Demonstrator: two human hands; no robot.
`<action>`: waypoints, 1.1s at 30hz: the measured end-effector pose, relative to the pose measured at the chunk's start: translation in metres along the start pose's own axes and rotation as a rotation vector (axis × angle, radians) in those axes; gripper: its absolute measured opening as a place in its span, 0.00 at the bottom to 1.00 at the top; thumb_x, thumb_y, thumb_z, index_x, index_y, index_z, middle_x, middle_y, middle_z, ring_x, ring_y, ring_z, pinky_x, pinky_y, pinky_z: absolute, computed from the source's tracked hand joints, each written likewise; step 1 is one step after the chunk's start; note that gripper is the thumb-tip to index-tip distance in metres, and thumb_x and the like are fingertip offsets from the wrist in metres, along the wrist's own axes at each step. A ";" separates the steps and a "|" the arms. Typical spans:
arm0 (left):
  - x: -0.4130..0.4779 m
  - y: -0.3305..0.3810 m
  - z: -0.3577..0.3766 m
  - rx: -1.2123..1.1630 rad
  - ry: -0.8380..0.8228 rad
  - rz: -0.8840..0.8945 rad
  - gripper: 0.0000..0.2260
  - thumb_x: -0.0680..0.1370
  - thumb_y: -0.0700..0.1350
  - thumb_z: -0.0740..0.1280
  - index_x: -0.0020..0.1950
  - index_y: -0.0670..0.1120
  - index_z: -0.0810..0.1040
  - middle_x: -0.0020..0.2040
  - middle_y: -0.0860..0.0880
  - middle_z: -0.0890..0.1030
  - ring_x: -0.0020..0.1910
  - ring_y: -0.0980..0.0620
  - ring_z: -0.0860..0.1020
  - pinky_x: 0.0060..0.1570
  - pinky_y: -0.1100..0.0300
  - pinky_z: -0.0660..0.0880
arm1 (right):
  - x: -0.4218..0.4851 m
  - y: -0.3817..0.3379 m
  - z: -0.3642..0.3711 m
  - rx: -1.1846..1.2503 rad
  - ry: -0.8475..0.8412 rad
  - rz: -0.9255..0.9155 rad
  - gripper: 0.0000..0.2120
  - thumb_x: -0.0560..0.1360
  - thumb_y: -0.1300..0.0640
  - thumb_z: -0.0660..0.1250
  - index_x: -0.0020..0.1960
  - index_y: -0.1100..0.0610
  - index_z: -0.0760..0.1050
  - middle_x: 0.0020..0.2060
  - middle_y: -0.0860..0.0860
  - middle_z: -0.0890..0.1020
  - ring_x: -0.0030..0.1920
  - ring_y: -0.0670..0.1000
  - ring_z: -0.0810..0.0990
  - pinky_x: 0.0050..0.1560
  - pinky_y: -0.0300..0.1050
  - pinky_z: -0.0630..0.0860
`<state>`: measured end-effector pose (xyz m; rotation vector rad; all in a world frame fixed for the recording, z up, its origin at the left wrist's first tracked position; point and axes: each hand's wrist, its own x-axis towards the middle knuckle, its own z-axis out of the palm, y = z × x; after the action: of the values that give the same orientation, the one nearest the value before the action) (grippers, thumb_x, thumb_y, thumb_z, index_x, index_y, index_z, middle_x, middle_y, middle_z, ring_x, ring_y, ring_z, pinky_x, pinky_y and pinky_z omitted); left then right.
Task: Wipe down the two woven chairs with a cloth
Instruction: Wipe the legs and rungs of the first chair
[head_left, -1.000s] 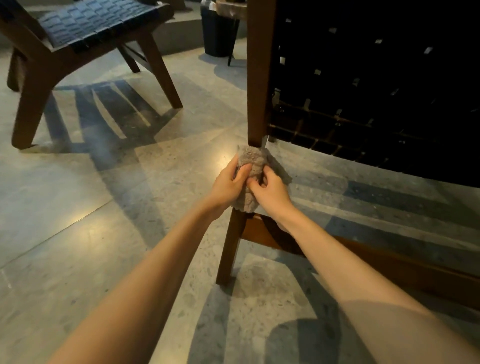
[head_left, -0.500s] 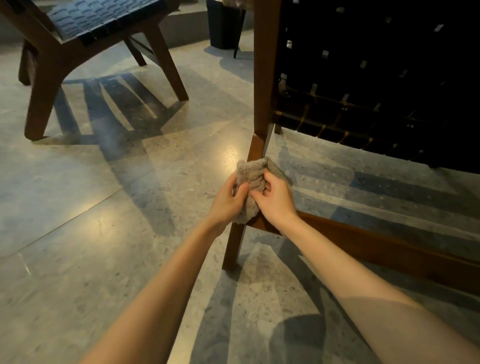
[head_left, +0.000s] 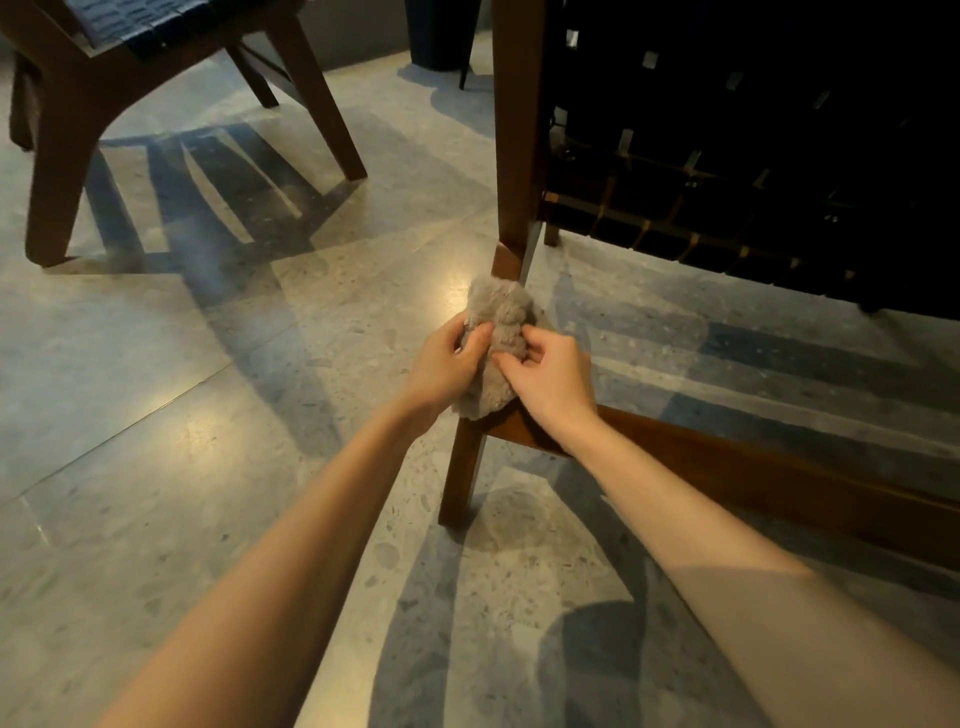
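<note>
Both the left hand (head_left: 441, 358) and right hand (head_left: 551, 382) pinch the cloth (head_left: 497, 314), held at the near chair (head_left: 519, 156) leg joint, above the floor (head_left: 208, 415). Soft, light and floppy, it is probably best gripped as a wad and pressed onto the stiff wood.

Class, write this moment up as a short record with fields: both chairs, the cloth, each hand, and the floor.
near chair: at right, brown wooden frame, dark woven panel
far chair: upper left, woven seat, wooden legs
cloth: grey, bunched, in front of the near chair's leg joint; contact unclear
left hand: grips the cloth's left side
right hand: pinches the cloth's right side
floor: speckled grey tiles, crossed by shadows
</note>
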<state>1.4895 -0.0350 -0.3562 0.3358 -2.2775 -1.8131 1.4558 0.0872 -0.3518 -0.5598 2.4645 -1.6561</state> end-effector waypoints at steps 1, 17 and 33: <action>-0.009 -0.007 0.000 0.003 0.022 -0.011 0.07 0.82 0.48 0.58 0.51 0.51 0.76 0.45 0.54 0.80 0.42 0.64 0.79 0.36 0.73 0.74 | -0.007 0.002 0.002 -0.066 0.026 -0.017 0.12 0.74 0.56 0.70 0.57 0.55 0.80 0.45 0.51 0.85 0.46 0.48 0.83 0.48 0.54 0.81; -0.081 -0.053 0.000 0.160 0.110 -0.181 0.08 0.80 0.44 0.62 0.43 0.51 0.79 0.37 0.52 0.81 0.37 0.58 0.79 0.37 0.63 0.76 | -0.071 0.018 0.022 -0.220 0.043 0.033 0.17 0.71 0.58 0.74 0.60 0.55 0.79 0.52 0.50 0.84 0.51 0.45 0.82 0.55 0.43 0.79; -0.100 -0.073 0.003 -0.012 0.069 -0.143 0.15 0.81 0.49 0.59 0.68 0.53 0.71 0.64 0.56 0.75 0.62 0.60 0.74 0.59 0.62 0.73 | -0.100 0.029 0.052 0.225 0.102 0.459 0.19 0.74 0.62 0.70 0.65 0.56 0.75 0.58 0.50 0.81 0.59 0.50 0.78 0.62 0.46 0.74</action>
<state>1.5868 -0.0170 -0.4300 0.5633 -2.2475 -1.8494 1.5570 0.0887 -0.4091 0.1150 2.2000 -1.7551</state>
